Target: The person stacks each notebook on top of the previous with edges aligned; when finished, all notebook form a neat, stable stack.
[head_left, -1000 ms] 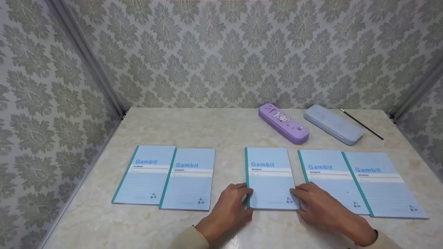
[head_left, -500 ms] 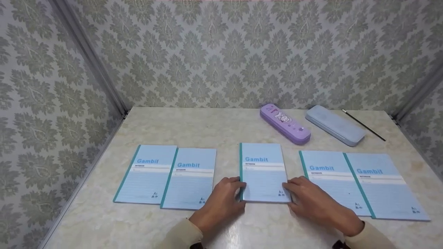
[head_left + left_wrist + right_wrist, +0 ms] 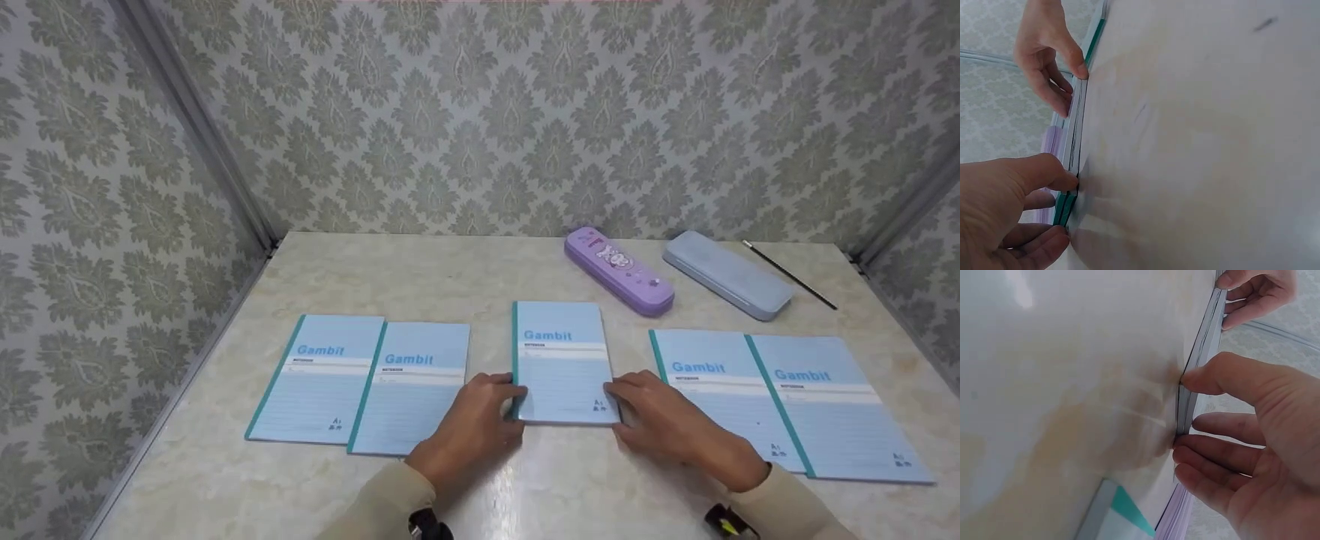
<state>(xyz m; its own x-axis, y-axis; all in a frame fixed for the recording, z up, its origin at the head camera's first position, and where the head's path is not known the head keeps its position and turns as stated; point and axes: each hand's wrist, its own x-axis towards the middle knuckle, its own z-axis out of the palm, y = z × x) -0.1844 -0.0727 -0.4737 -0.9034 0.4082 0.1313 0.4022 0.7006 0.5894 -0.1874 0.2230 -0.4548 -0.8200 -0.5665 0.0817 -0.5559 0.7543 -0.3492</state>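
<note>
A small stack of light-blue "Gambit" notebooks (image 3: 562, 379) lies face up at the middle of the table. My left hand (image 3: 480, 412) grips its lower left corner by the green spine, thumb at the near edge. At the lower right corner my right hand (image 3: 664, 420) holds it the same way, fingers along the side edge. Layered page edges (image 3: 1076, 124) and more than one green spine (image 3: 1065, 208) show in the left wrist view. Two overlapping notebooks (image 3: 409, 382) lie to the left, and another overlapping pair (image 3: 720, 397) to the right.
Behind the stack lie a purple pencil case (image 3: 619, 270) with a cartoon print, a pale blue-grey case (image 3: 727, 274) and a dark pencil (image 3: 791, 275). Patterned wall panels (image 3: 480, 112) border the marbled table (image 3: 360, 270) at the back and sides.
Both hands have moved the middle notebook stack away from me and slightly left, nearer the purple case. The other notebooks, the cases and the pencil stay in place.
</note>
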